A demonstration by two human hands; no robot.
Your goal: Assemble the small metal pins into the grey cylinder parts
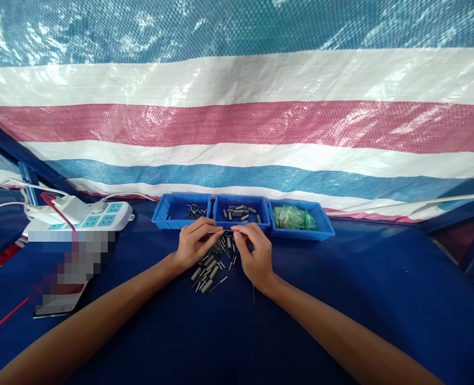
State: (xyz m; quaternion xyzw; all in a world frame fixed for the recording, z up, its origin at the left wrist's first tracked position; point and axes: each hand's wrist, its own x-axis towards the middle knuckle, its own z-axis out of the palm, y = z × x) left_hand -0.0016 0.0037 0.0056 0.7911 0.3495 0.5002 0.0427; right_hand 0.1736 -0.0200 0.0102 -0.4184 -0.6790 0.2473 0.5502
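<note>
Loose parts (pixel 207 285) smooth metal; bins (pixel 303 233) smooth plastic; striped sheet (pixel 237 123) glossy woven plastic

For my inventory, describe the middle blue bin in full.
The middle blue bin looks plastic: rectangular, open-topped, upright on the dark blue table, between the left bin and right bin, close to both. Short grey metallic cylinders lie scattered inside. The left hand and right hand overlap its near edge; contact is unclear.

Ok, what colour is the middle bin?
The middle bin is blue, seen best in the head view.

1 head camera looks forward and down, seemingly fairly close.
</note>
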